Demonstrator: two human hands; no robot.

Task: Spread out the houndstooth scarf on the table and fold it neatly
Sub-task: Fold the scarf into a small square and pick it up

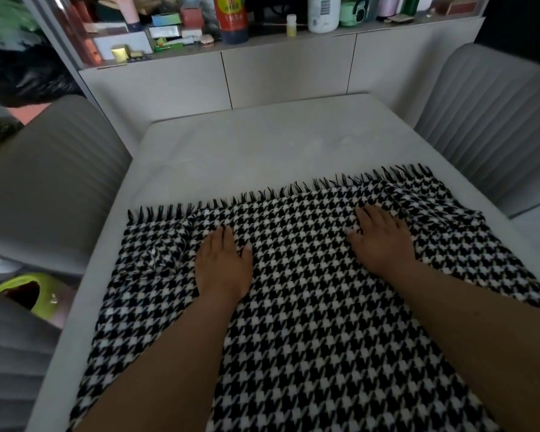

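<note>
Grey counter [231,151] carries the scarf [309,307], draped from the near edge toward the middle. Left hand [222,263] and right hand [381,241] lie flat on the scarf, fingers spread, no grip on anything. Bunching on the scarf beside each hand. Fringe [262,194] at the scarf's far end. Spreading partly done; folding not started.

A black-and-white houndstooth scarf [309,291] lies spread across the near half of a pale grey table [247,145]. Its far edge carries a short black fringe. Wrinkles bunch at its left and right sides.
</note>
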